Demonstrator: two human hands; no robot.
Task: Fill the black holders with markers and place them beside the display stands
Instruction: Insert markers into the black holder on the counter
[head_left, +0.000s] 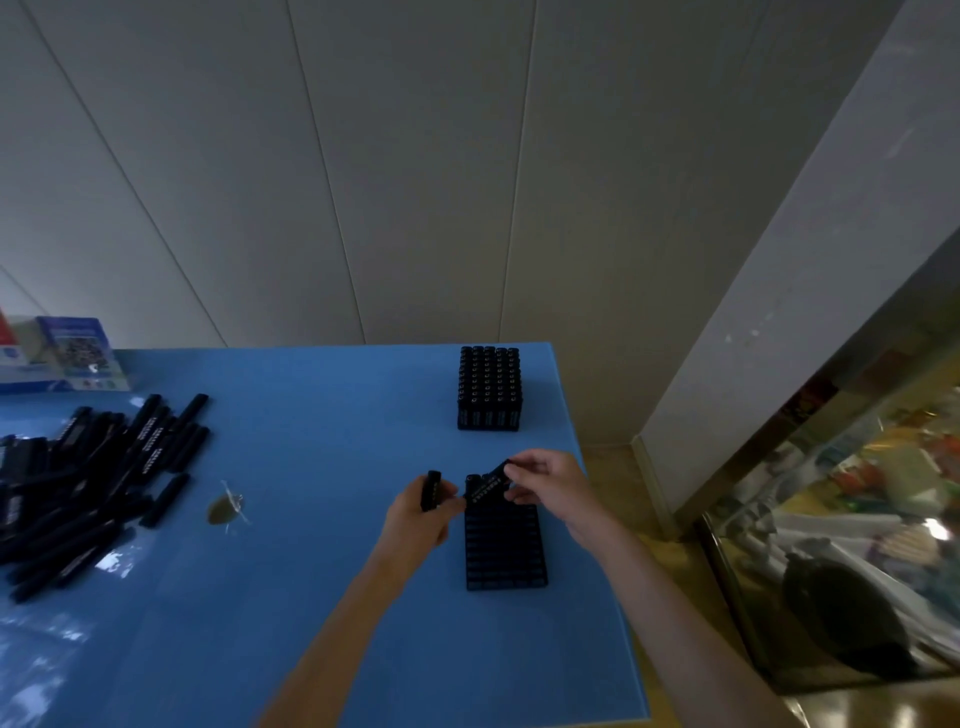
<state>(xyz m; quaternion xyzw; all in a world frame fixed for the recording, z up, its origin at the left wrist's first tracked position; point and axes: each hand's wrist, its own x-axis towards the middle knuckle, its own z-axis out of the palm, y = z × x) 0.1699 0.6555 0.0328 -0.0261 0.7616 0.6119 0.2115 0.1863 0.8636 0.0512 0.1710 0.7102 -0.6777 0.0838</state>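
A black holder (505, 551) lies on the blue table (322, 467) near its right edge, with a few markers standing at its far end. My right hand (550, 488) pinches a black marker (488, 486) tilted over that far end. My left hand (421, 519) grips another black marker (431, 489) upright, just left of the holder. A full holder of markers (488, 388) stands farther back on the table. A large heap of loose black markers (88, 483) lies at the left.
Display stands with printed cards (67, 356) stand at the far left against the wall. A small brownish scrap (224, 509) lies mid-table. A glass cabinet (841, 519) is close to the table's right edge.
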